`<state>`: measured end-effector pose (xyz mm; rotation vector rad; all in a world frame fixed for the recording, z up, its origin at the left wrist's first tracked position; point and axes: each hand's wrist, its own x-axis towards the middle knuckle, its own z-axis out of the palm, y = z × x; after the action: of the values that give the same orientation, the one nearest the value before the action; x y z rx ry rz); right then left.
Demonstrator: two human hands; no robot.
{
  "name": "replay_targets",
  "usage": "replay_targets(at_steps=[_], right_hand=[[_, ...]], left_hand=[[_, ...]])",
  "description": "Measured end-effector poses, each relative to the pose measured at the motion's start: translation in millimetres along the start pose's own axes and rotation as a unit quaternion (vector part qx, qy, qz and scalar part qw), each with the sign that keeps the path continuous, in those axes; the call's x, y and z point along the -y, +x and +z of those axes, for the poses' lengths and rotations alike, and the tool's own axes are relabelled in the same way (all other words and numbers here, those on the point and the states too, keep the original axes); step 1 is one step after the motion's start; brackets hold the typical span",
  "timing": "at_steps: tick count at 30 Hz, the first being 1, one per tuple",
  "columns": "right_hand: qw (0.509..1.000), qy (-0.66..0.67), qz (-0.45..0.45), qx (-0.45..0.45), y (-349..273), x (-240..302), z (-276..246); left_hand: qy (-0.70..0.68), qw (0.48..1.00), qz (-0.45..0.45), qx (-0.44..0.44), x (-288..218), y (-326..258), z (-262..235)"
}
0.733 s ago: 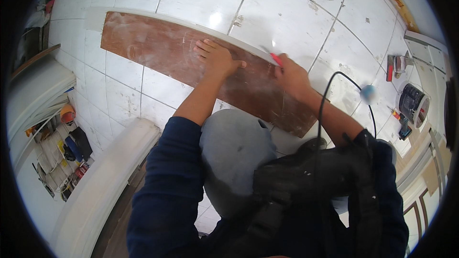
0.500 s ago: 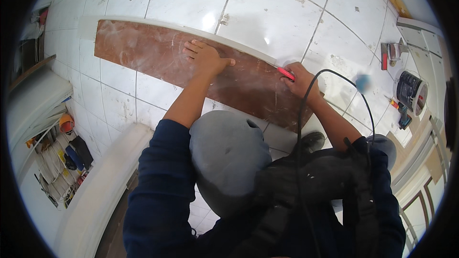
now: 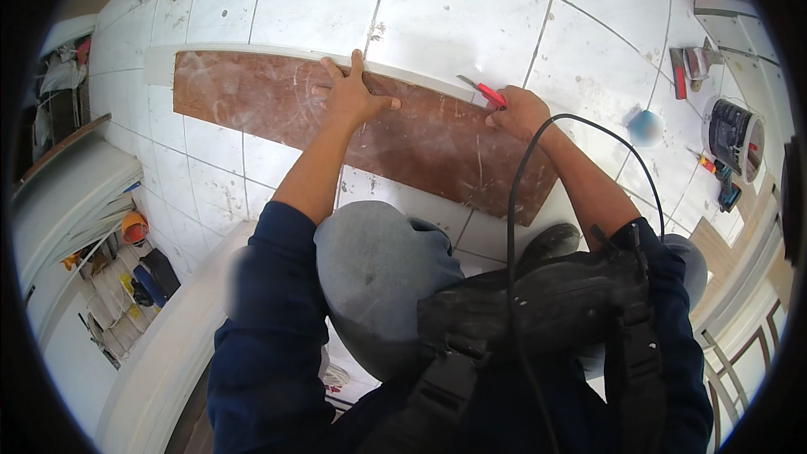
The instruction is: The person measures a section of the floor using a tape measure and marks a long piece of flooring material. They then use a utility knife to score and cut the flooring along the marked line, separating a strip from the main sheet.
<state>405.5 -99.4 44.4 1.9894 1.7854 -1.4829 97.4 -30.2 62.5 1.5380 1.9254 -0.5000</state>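
Note:
A long brown board [image 3: 252,88] lies on the tiled floor in front of my knees, its surface scuffed and dusty. A thin white strip [image 3: 433,91] runs along its far edge. My left hand [image 3: 353,102] rests on the middle of the board with fingers spread, two fingertips reaching over the far edge onto the strip. Near the right end, my right hand [image 3: 521,112] is closed around a red utility knife [image 3: 490,95]. Its blade is out and points up and left, just beyond the strip.
A black cable [image 3: 514,202] loops over my right forearm. To the right are a blue round object [image 3: 646,128], a red-handled scraper [image 3: 679,74], a black-and-white bucket [image 3: 733,139] and a blue power tool [image 3: 728,193]. At left is a white ledge [image 3: 168,353].
The knife has swung away from the strip's edge, its blade now fully visible. My left hand's fingers have spread and reach over the far edge. The view has shifted slightly.

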Motion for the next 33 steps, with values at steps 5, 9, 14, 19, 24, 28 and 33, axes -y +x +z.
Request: replay_targets(at_steps=[5,9,14,19,24,28,33], right_hand=[[1.0,0.005,-0.003,0.006,0.7,-0.2,-0.9],[0.999,-0.004,-0.047,-0.003,7.2,-9.0,3.2],[0.99,-0.001,-0.068,-0.121,3.0,17.5,10.1],[0.988,-0.073,-0.137,-0.01,29.1,89.9,25.7],[0.969,-0.138,-0.205,0.017,55.6,124.5,22.6],[0.965,-0.14,-0.218,0.043,56.0,134.3,24.3],[0.964,-0.142,-0.213,0.068,52.3,140.1,14.4]], left_hand=[[-0.006,1.0,-0.004,0.003,0.1,1.3,-0.5],[-0.054,0.998,0.015,-0.009,7.4,7.3,7.2],[-0.093,0.993,-0.042,-0.06,0.0,-5.5,11.6],[-0.088,0.992,-0.086,-0.035,1.1,-3.0,11.0],[-0.061,0.992,-0.11,0.005,-7.1,0.0,-1.3],[-0.046,0.993,-0.108,0.004,-6.3,-0.1,-2.2],[0.023,0.996,-0.088,0.019,-8.4,7.0,1.1]])
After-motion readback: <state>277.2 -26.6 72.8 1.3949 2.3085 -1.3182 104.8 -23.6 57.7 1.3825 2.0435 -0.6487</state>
